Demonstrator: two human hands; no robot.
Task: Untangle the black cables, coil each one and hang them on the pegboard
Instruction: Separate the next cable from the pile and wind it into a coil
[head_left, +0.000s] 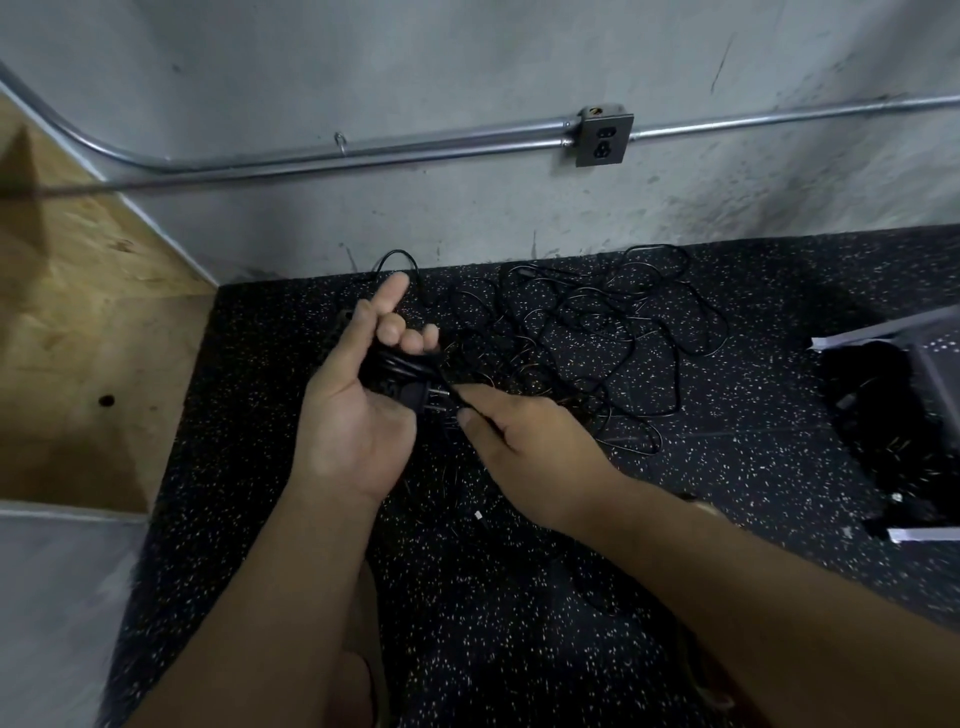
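Note:
A tangle of thin black cables lies on the black speckled floor mat by the wall. My left hand holds a bundle of black cable with a plug in its palm; three fingers curl over it and the index finger points up. My right hand pinches the cable strand just right of the plug, between thumb and fingers. No pegboard is in view.
A grey concrete wall with a metal conduit and an outlet box rises behind the mat. A plywood panel stands at the left. A dark box or bin sits at the right edge.

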